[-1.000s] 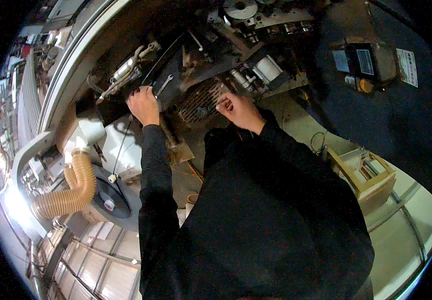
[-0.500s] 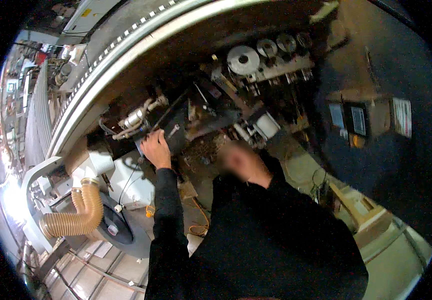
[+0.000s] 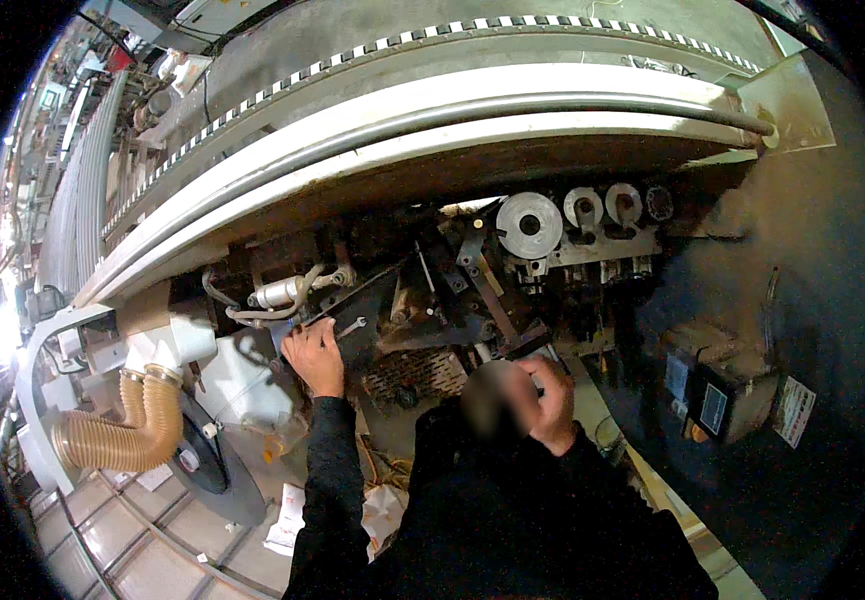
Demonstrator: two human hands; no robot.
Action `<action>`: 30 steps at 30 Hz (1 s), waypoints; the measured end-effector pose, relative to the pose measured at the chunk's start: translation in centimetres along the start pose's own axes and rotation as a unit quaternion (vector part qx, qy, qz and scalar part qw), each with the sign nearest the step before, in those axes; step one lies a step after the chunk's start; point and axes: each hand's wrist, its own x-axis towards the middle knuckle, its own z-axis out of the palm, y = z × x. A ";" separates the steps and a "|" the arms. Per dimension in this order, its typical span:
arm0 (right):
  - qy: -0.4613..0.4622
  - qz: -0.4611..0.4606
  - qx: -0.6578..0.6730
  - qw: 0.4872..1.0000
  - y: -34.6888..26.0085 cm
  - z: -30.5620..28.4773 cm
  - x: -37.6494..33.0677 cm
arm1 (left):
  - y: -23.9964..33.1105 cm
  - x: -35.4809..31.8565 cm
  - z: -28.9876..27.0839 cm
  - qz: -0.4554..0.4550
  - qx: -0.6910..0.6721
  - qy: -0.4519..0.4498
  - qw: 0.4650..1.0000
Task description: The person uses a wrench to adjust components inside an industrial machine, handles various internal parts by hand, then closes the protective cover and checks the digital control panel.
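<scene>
My left hand [image 3: 315, 356] is closed at the left of the machine's recess, knuckles up, over the edge of a dark plate. A small silver open-end wrench [image 3: 353, 327] sticks out beside its thumb, the handle running in under the fingers. Just beyond that hand lies a silver cylinder [image 3: 280, 293] with pale hoses. My right hand [image 3: 550, 402] is further right, its fingers curled, near the lower end of a dark metal bar [image 3: 489, 295]. Its palm side is hidden and a blurred patch lies beside it, so what it grips cannot be made out.
Several metal rollers [image 3: 529, 225] stand in a row at the back right. A pale rail [image 3: 422, 112] bounds the recess behind. Ribbed tan hoses [image 3: 117, 440] and a dark wheel [image 3: 222, 465] are at the left. A dark box [image 3: 727, 385] is mounted at the right.
The view has shifted, showing more of the rail at the back. My right hand has moved to the right, its fingers now showing. My left hand stays at the plate beside the wrench.
</scene>
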 end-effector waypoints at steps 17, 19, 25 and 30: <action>0.105 -0.041 -0.172 0.979 -1.3 -1.1 12.9 | -0.8 -3.9 -2.0 0.116 -0.014 -0.032 0.993; 0.127 -0.117 -0.212 0.962 -1.7 -1.1 14.9 | -2.1 -4.2 -0.4 0.110 0.002 -0.038 0.993; -0.015 -0.070 -0.423 0.903 -4.2 -1.0 18.6 | -2.1 -3.9 -1.2 0.068 -0.027 -0.064 0.995; -0.113 -0.015 -0.485 0.867 -2.2 -1.2 18.8 | -2.3 -3.9 -1.4 0.042 -0.028 -0.107 0.993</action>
